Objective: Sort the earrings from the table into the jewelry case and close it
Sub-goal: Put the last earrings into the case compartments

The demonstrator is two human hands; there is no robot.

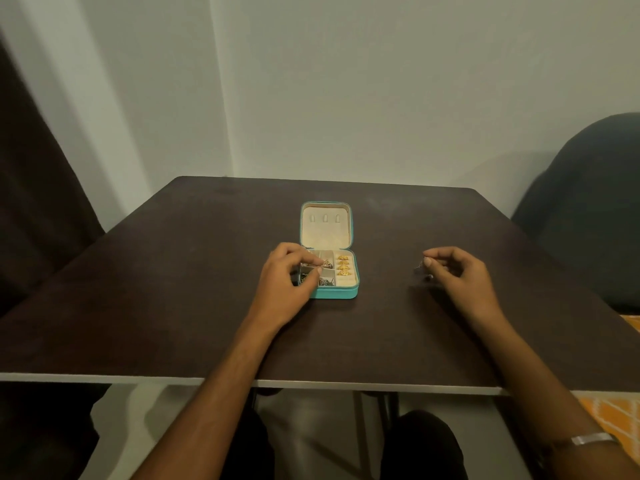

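Note:
A small teal jewelry case [336, 292] lies open in the middle of the dark table [173, 289], its cream lid [325, 233] folded back. Several gold earrings [343, 265] sit in its right compartment, and darker pieces lie in the front left ones. My left hand [289, 282] hovers over the case's left side and pinches a small earring [325, 263] between thumb and fingertips. To the right of the case, my right hand [457, 271] pinches a small dark earring [419, 266] just above the table.
A wall stands close behind the table's far edge. A dark chair back [585, 209] rises at the right and dark fabric [34, 202] hangs at the left. The table's white front edge [138, 377] runs across near my knees.

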